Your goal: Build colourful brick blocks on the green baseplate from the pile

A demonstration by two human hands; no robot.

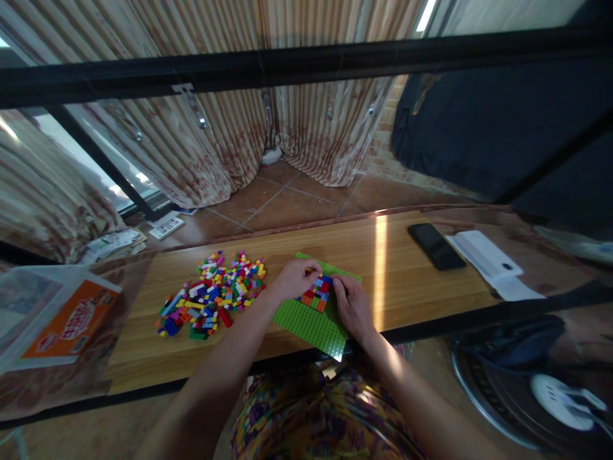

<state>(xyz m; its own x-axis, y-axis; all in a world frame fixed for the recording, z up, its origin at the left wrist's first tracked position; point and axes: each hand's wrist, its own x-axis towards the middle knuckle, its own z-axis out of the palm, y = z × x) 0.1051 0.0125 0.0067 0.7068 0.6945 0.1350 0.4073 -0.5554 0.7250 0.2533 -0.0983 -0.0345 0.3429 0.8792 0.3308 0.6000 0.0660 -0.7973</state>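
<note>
A green studded baseplate (306, 332) lies at an angle on the wooden board in front of me. On it sits a block of red, blue and orange toy bricks (317, 295). My left hand (299, 280) is over the upper left side of these bricks, its fingers pinched together around something too small to name, with a bit of yellow by the fingertips. My right hand (353, 303) rests at the right side of the plate, thumb and fingers against the edge of the bricks; what lies between them is hidden.
Left of the plate spreads a pile of loose coloured bricks (211, 297). A clear plastic box with an orange label (71, 319) stands at the far left. A black phone (435, 246) and a white paper box (486, 254) lie to the right.
</note>
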